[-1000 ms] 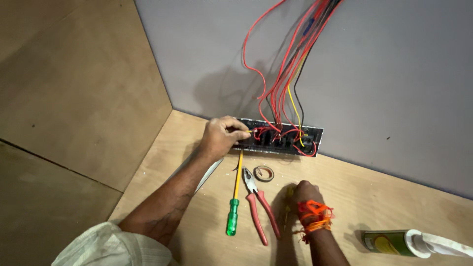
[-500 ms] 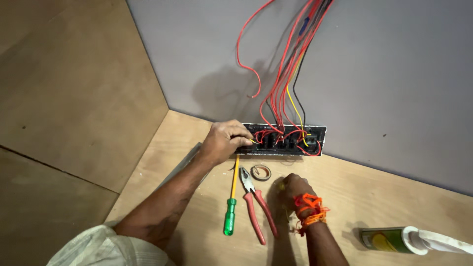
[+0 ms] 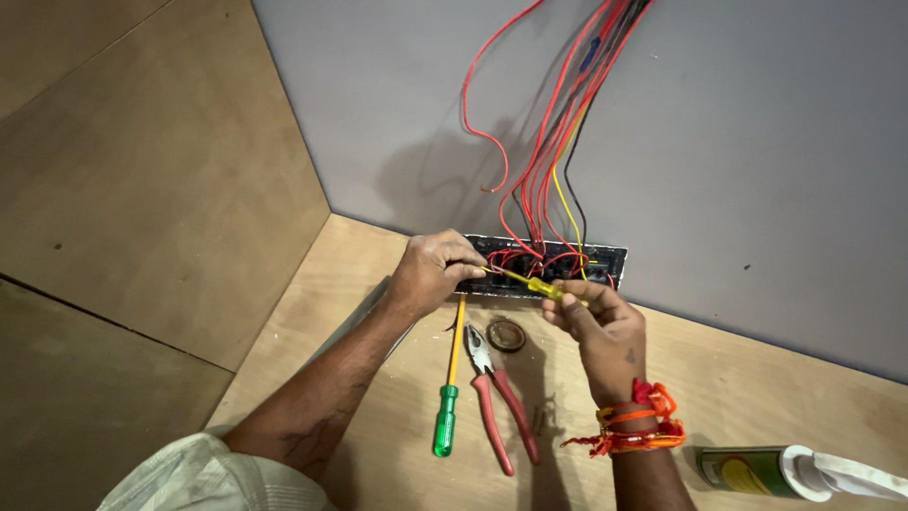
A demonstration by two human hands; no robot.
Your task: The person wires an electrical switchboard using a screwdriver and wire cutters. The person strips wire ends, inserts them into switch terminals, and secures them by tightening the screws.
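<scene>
- The small yellow-handled tester screwdriver [image 3: 530, 281] lies nearly level, its long axis running left to right with a slight downward tilt toward the handle; its thin metal tip points left, toward the left hand's fingertips, and the handle end sits in the right hand.
- It hangs just in front of the black wall-mounted switch box [image 3: 605, 262], where red and yellow wires [image 3: 544, 170] drop down the grey wall [image 3: 757, 170].
- The right hand [image 3: 596, 322] comes up from below, wrist bent back, fingers pinched closed around the yellow handle; orange and red threads [image 3: 636, 426] circle the wrist.
- The left hand [image 3: 430, 274] reaches in from the lower left, forearm stretched, fingers curled shut at the box's left end; it seems to pinch the tip or a wire there, but I cannot tell which.
- On the plywood shelf [image 3: 757, 397] lie a long green-handled screwdriver [image 3: 446, 397], red-handled pliers [image 3: 497, 407], a small roll of tape [image 3: 506, 334] and a sealant tube [image 3: 785, 470].
</scene>
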